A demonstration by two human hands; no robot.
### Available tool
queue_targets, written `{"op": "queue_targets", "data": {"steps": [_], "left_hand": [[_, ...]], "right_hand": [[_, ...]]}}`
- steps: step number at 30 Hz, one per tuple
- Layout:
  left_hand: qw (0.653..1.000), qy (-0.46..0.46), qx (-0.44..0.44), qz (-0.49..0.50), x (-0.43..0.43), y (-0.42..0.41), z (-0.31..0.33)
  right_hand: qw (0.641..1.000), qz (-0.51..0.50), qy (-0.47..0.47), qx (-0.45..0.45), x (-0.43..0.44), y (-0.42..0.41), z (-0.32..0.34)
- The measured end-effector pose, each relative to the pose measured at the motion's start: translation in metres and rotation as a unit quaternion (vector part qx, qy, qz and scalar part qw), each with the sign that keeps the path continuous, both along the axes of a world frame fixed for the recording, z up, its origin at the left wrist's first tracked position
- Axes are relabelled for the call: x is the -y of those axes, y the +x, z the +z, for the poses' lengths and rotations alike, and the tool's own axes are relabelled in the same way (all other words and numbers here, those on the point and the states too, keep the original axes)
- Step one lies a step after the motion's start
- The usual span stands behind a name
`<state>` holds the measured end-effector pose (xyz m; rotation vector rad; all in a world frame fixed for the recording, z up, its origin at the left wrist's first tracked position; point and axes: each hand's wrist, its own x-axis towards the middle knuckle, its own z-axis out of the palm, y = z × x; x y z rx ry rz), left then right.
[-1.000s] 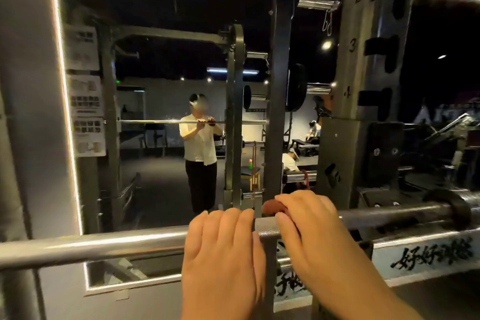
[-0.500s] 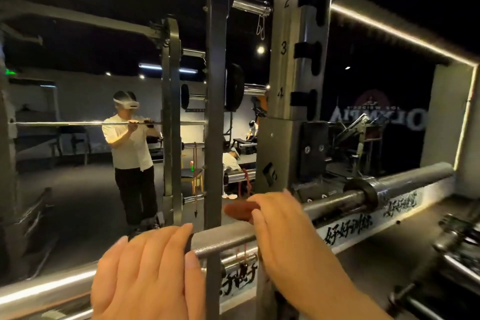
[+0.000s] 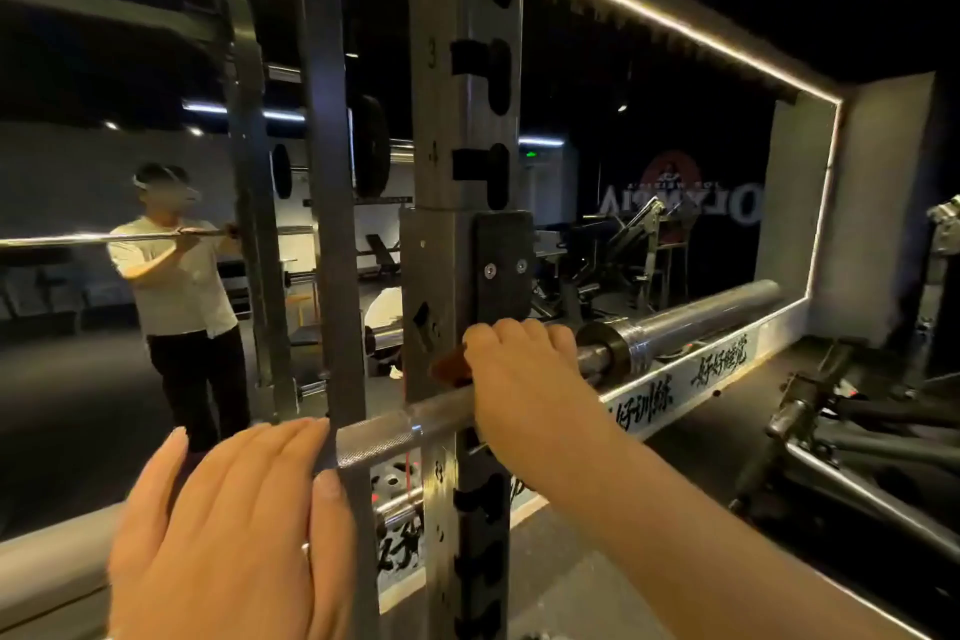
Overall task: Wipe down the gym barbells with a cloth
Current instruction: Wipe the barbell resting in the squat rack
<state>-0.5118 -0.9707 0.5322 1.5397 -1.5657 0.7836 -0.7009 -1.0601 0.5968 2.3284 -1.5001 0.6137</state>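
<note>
Both hands are on the bar [image 3: 395,437], which lies across the rack post [image 3: 462,120] and runs up to the right towards its collar and sleeve. Left hand [image 3: 234,525] rests flat on the near length, fingers straight. Right hand [image 3: 519,374] is curled over the bar just right of the post, pressing a brown cloth [image 3: 449,366] against it; the cloth pokes out beside the knuckles. Behind, a mirror [image 3: 701,120] reflects the person at the bar.
</note>
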Motion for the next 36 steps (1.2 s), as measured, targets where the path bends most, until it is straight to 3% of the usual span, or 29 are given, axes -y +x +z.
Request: {"op": "queue_targets", "data": {"steps": [8, 11, 13, 15, 17, 20, 23, 25, 32, 36], "left_hand": [[0.998, 0.03, 0.06, -0.021, 0.036, -0.044, 0.008], [0.997, 0.011, 0.071, -0.012, 0.046, -0.049, 0.007], [0.998, 0.002, 0.068, -0.007, 0.049, -0.05, 0.006], [0.998, -0.003, 0.07, 0.002, 0.051, -0.052, 0.003], [0.998, -0.01, 0.069, 0.0, 0.051, -0.054, 0.004], [0.996, -0.023, 0.09, -0.005, 0.052, -0.055, 0.005], [0.995, -0.022, 0.094, 0.001, 0.053, -0.053, 0.004], [0.995, -0.035, 0.09, 0.011, 0.054, -0.055, 0.002], [0.995, 0.055, 0.072, 0.036, 0.068, -0.086, 0.007], [0.994, 0.062, 0.078, 0.036, 0.073, -0.094, 0.005]], "right_hand": [[0.995, 0.081, 0.058, -0.01, 0.018, -0.005, 0.003], [0.992, 0.043, 0.078, 0.084, 0.037, -0.026, 0.024], [0.991, 0.046, 0.009, 0.122, 0.043, -0.035, 0.026], [0.997, 0.068, 0.014, 0.046, 0.04, -0.034, 0.022], [0.99, 0.108, 0.095, 0.011, 0.035, -0.035, 0.018], [0.983, 0.06, 0.16, 0.06, 0.047, -0.054, 0.036], [0.984, 0.001, 0.083, 0.161, 0.061, -0.087, 0.038], [0.975, 0.038, 0.099, 0.193, 0.064, -0.096, 0.022], [0.958, 0.128, 0.169, 0.191, 0.063, -0.11, 0.011], [0.974, 0.119, 0.134, 0.139, 0.068, -0.102, 0.012]]}}
